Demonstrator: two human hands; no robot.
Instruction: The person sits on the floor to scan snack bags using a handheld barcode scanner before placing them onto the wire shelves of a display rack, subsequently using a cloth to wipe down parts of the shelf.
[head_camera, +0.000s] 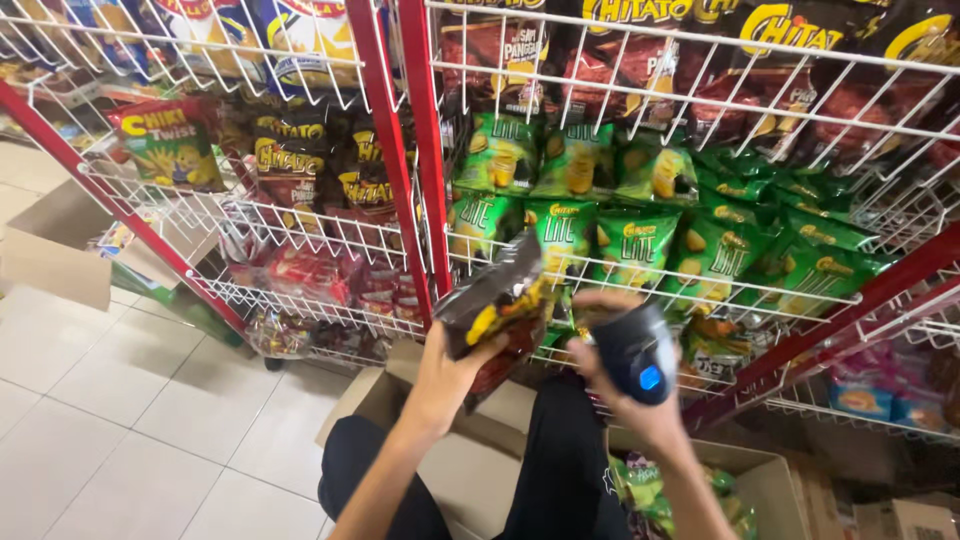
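Observation:
My left hand (447, 370) grips a dark snack bag with yellow print (497, 303), held up in front of a white wire shelf rack (700, 290). Close to the bag's right side, my right hand (625, 375) holds a dark handheld scanner with a blue button (638, 352). Green snack bags (640, 240) fill the shelf just behind both hands. My knees in black trousers (560, 470) show below.
Red rack posts (415, 150) divide the shelves. Dark and red snack bags (300, 170) fill the left shelves. An open cardboard box (760, 490) with green bags sits at lower right, another box (470, 470) lies under my arm, and a third (60, 250) at left on the tiled floor (120, 420).

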